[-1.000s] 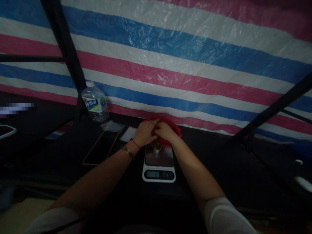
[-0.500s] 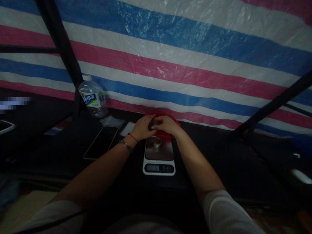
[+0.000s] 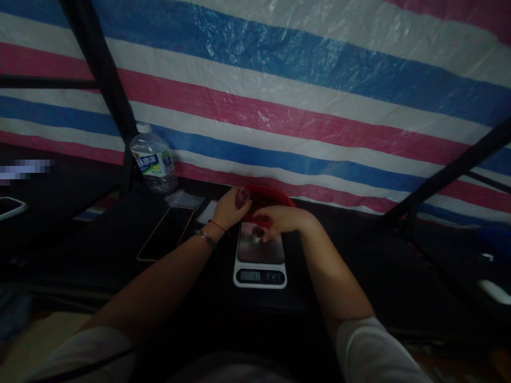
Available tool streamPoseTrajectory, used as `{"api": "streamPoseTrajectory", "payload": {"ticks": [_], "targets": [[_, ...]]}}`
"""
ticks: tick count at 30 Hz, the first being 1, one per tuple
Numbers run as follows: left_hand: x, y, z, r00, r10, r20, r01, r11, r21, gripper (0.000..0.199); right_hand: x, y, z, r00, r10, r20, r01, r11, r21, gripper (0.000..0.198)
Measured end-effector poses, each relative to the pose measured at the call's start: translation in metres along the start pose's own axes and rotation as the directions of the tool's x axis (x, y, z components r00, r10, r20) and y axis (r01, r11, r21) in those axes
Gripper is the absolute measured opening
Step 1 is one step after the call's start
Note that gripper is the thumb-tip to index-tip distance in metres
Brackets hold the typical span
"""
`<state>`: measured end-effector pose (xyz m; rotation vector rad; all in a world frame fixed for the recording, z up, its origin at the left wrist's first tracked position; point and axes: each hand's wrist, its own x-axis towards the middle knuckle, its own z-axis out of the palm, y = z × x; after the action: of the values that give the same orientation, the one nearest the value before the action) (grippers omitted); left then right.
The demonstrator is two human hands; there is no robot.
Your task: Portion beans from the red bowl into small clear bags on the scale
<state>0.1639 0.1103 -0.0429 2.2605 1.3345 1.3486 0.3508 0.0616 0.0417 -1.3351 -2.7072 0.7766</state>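
Note:
My left hand (image 3: 231, 207) is closed around a small clear container (image 3: 241, 197) that looks reddish, beside a red bowl or basin (image 3: 281, 193). Its contents are too dark to make out. A white digital scale (image 3: 261, 256) with a metal plate lies in front of me, its display lit. On the plate stands a small round cup (image 3: 256, 234) with something brownish inside. My right hand (image 3: 277, 219) reaches over the plate from the right, fingers apart, fingertips close beside the cup; whether they touch it I cannot tell.
Left of the scale lie a phone (image 3: 167, 234), a clear plastic bag (image 3: 184, 199) and a white card or paper (image 3: 206, 211). A large clear bottle (image 3: 154, 162) stands behind them on the black table. Striped plastic sheeting (image 3: 279, 106) hangs behind, between dark frame bars.
My hands were together over the red bowl and have come apart. The left has drawn slightly left with the clear container; the right has come down toward the cup on the scale.

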Motion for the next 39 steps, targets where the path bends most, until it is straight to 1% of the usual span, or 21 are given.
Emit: {"api": "streamPoseTrajectory", "payload": {"ticks": [1,2,4,5,7,9,10,11,14,16,18,19,21,23,26,31,35,39], "targets": [[0.000,-0.001,0.000,1.000,-0.009,-0.007,0.009,1.000,0.002,0.035,0.002,-0.002,0.004,0.999,-0.015,0.040,0.015,1.000,-0.009,0.060],[0.000,-0.001,0.000,1.000,-0.016,-0.017,0.016,1.000,0.005,0.035,0.004,-0.003,0.007,0.997,-0.026,0.068,0.026,1.000,-0.008,0.055],[0.000,-0.003,0.001,0.999,-0.029,-0.040,0.030,0.999,0.012,0.035,0.010,-0.004,0.011,0.996,-0.051,0.067,0.050,0.999,0.015,0.040],[0.000,-0.004,0.002,0.998,-0.036,-0.052,0.037,0.999,0.014,0.035,0.012,-0.002,0.011,0.997,-0.070,0.033,0.069,0.997,0.031,0.033],[0.000,-0.006,0.003,0.995,-0.051,-0.081,0.052,0.998,0.016,0.035,0.016,0.003,0.009,0.991,-0.078,-0.108,0.083,0.996,0.046,0.025],[-0.001,-0.007,0.004,0.994,-0.056,-0.098,0.058,0.998,0.013,0.035,0.018,0.013,0.007,0.962,-0.011,-0.272,0.017,1.000,0.022,0.023],[-0.001,-0.008,0.004,0.993,-0.057,-0.101,0.058,0.998,0.008,0.034,0.019,0.019,0.007,0.945,0.033,-0.326,-0.033,0.999,0.005,0.023],[-0.001,-0.008,0.004,0.993,-0.056,-0.102,0.057,0.998,0.002,0.035,0.021,0.026,0.007,0.932,0.070,-0.355,-0.078,0.997,-0.007,0.025],[-0.002,-0.009,0.004,0.994,-0.053,-0.090,0.052,0.999,-0.014,0.035,0.026,0.042,0.012,0.928,0.119,-0.354,-0.123,0.992,0.012,0.039],[-0.001,-0.009,0.004,0.995,-0.051,-0.090,0.050,0.999,-0.015,0.035,0.029,0.049,0.015,0.913,0.156,-0.377,-0.153,0.988,0.037,0.047],[-0.001,-0.009,0.004,0.994,-0.045,-0.096,0.044,0.999,-0.012,0.036,0.031,0.052,0.017,0.896,0.199,-0.397,-0.201,0.979,0.035,0.045],[-0.001,-0.009,0.004,0.995,-0.041,-0.096,0.041,0.999,-0.011,0.037,0.032,0.054,0.018,0.897,0.208,-0.389,-0.213,0.977,0.031,0.042],[-0.001,-0.010,0.004,0.996,-0.036,-0.088,0.035,0.999,-0.010,0.037,0.033,0.056,0.017,0.897,0.218,-0.385,-0.222,0.974,0.034,0.037],[-0.001,-0.010,0.004,0.997,-0.037,-0.074,0.037,0.999,-0.010,0.037,0.033,0.057,0.017,0.882,0.232,-0.411,-0.231,0.972,0.054,0.034],[-0.001,-0.010,0.004,0.996,-0.050,-0.069,0.049,0.999,-0.009,0.037,0.032,0.059,0.016,0.863,0.246,-0.442,-0.227,0.969,0.096,0.035],[-0.001,-0.009,0.004,0.995,-0.056,-0.082,0.056,0.998,-0.010,0.038,0.030,0.058,0.015,0.875,0.239,-0.421,-0.174,0.967,0.187,0.046],[-0.001,-0.010,0.004,0.996,-0.047,-0.078,0.047,0.999,-0.004,0.037,0.031,0.062,0.017,0.891,0.227,-0.392,-0.124,0.954,0.271,0.049],[-0.001,-0.010,0.004,0.995,-0.049,-0.083,0.050,0.999,0.006,0.035,0.032,0.065,0.019,0.877,0.238,-0.418,-0.131,0.954,0.270,0.051]]}}
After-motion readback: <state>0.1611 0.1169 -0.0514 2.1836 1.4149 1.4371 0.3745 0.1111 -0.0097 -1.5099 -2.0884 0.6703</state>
